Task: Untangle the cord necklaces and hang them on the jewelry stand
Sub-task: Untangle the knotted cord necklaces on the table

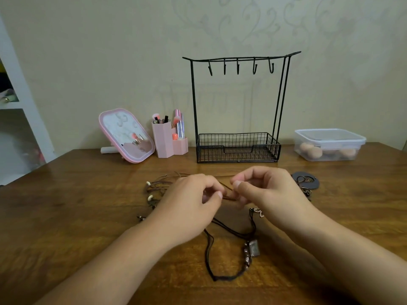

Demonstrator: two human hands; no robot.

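- We see two bare hands over a wooden table (66,205), close together, fingertips almost meeting.
- Our left hand (193,201) pinches a thin brown cord (228,189) between thumb and forefinger; our right hand (264,190) pinches the same cord from the other side, fingers curled.
- The cord necklaces lie in a tangle under and around the hands; we cannot count them for certain.
- To the left of the left hand, a bundle of brown cords (158,186) carries two small white beads and some darker bits.
- Below the hands, toward us, black cords (209,249) loop on the table with one grey rectangular pendant (254,248) and a short row of dark beads beside it.
- Just right of the right hand sits one dark round disc (307,180) with small metal rings on it.
- Beyond the hands stands one black wire stand (239,148): a mesh basket at the base, thin uprights, a top bar with five hooks, all bare.
- Beyond and left of the left hand: one pink-framed mirror (125,135), tilted, and one pink hexagonal holder (164,142) with brushes and tubes.
- Beyond and right of the right hand: one clear lidded plastic box (329,144) holding rounded peach-coloured sponges.
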